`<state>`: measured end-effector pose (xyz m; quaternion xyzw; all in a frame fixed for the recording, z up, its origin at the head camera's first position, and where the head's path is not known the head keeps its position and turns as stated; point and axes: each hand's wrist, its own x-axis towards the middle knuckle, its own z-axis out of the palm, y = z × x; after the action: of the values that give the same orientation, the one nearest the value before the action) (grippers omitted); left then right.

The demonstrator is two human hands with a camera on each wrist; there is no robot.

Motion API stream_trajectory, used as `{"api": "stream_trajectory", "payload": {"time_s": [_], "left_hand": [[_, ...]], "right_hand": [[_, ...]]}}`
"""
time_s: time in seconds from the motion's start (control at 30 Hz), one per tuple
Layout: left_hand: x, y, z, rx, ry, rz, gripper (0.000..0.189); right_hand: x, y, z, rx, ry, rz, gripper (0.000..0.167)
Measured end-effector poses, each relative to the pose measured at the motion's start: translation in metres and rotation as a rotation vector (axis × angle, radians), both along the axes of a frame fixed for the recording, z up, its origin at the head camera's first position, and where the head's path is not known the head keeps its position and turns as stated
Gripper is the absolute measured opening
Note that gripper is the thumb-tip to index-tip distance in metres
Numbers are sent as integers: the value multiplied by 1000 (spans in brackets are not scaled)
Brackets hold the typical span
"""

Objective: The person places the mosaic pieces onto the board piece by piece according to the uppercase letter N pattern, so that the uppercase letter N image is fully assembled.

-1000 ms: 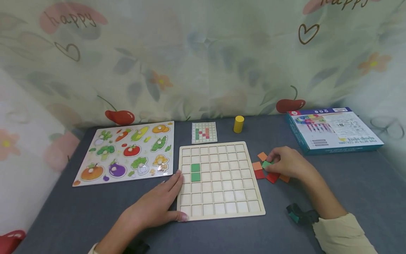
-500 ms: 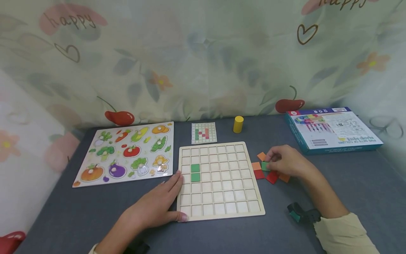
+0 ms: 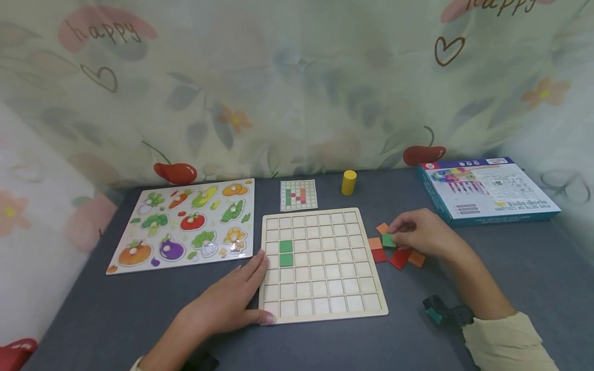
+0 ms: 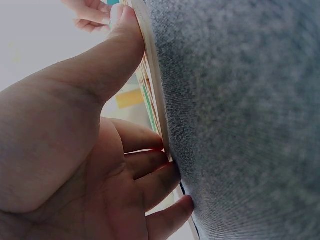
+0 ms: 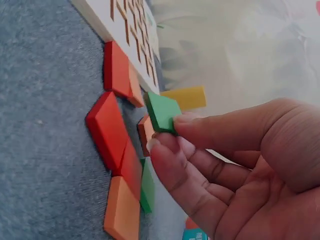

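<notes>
A wooden grid board [image 3: 320,242] lies flat in the head view, with two green tiles [image 3: 286,259] one above the other in its left part. My left hand [image 3: 227,299] rests along the board's left edge, thumb at the near corner and fingers extended. In the right wrist view, my right hand [image 5: 225,160] pinches a green square tile [image 5: 162,111] between thumb and fingertips, raised over the loose pieces. Beneath and around it lie red tiles [image 3: 399,258], orange tiles [image 3: 375,243] and another green tile [image 5: 147,187], partly hidden.
Behind the board lies a small pattern card [image 3: 299,195] with coloured squares. A yellow cylinder [image 3: 349,183] stands to its right. The vegetable puzzle board [image 3: 185,226] is at left, a flat box [image 3: 492,190] at back right. A patterned cloth [image 3: 297,93] hangs behind the table.
My right hand has shifted slightly away from me, and the green tile in its fingertips has turned, showing a darker face. The left hand and grid board have stayed in place.
</notes>
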<state>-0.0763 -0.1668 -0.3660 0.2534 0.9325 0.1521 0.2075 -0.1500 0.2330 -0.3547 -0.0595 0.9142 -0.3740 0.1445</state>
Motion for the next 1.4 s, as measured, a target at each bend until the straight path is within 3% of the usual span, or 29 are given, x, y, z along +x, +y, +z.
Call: {"api": "stream_trajectory", "payload": {"time_s": [0.27,0.63,0.9,1.13,1.4], "left_hand": [[0,0,0,-11,-2,9,110],[-1,0,-3,-6,-1,3,111],[-1,0,-3,-8,5,-4,111],[0,-1,-1,8,-5,3,110],[-1,0,-2,1,-10,9,111]], "right_hand": [[0,-19,-1,-122,-5,79,12],[-1,-50,-2,-172,-44,99,10],[0,-74,-1,-189,-33,148,6],[1,-102,-6,-270,-53,214,6],[6,-137,-12,-274,-17,283,8]]}}
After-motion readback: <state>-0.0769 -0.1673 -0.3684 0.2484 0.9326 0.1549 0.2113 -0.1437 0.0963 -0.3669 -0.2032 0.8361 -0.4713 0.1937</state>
